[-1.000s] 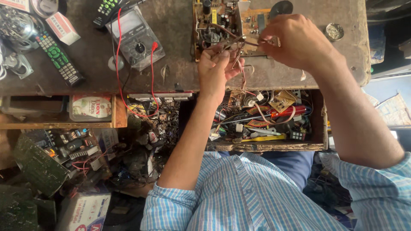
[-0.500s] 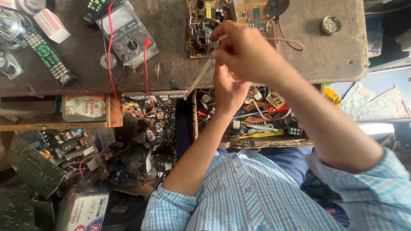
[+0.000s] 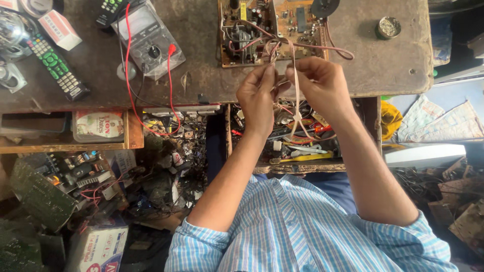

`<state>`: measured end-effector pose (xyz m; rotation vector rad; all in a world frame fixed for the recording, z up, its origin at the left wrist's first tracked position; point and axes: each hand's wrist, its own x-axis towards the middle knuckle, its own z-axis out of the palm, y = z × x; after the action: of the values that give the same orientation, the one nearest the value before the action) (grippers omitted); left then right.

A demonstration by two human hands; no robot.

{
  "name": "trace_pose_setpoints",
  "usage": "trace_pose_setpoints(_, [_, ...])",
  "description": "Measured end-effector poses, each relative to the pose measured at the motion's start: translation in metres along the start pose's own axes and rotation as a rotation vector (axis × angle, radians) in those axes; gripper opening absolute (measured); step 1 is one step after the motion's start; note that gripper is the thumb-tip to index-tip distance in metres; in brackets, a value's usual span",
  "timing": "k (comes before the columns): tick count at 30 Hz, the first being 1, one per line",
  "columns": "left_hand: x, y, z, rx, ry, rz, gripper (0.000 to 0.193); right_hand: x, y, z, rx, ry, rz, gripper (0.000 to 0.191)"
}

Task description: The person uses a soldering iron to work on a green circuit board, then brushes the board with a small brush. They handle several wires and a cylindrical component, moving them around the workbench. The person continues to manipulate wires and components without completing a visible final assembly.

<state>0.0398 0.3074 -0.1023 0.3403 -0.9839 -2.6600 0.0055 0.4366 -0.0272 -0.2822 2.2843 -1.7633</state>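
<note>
My left hand and right hand are both pinched shut on the thin pinkish wire bundle, just below the circuit board it runs from; it looks light, limp and easily kinked, its solder ends fragile, so I judge it best held near the board; the multimeter lies well left of the board on the bench.

On tabletop: circuit board at centre, multimeter to its left, remote control further left; open drawer below board.
</note>
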Motion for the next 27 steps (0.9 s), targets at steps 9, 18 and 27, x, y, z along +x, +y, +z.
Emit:
trace_pose_setpoints(9, [-0.006, 0.006, -0.008, 0.327, -0.098, 0.070, 0.022, 0.012, -0.004, 0.012, -0.067, -0.042, 0.059, 0.025])
trace_pose_setpoints(18, [0.006, 0.032, 0.004, 0.536, -0.164, -0.011, 0.033, 0.009, -0.002, 0.013, -0.288, 0.069, -0.066, 0.013])
trace_pose_setpoints(27, [0.035, 0.033, 0.032, 0.965, -0.164, 0.102, 0.026, -0.010, -0.002, 0.015, -0.390, 0.193, -0.418, 0.019])
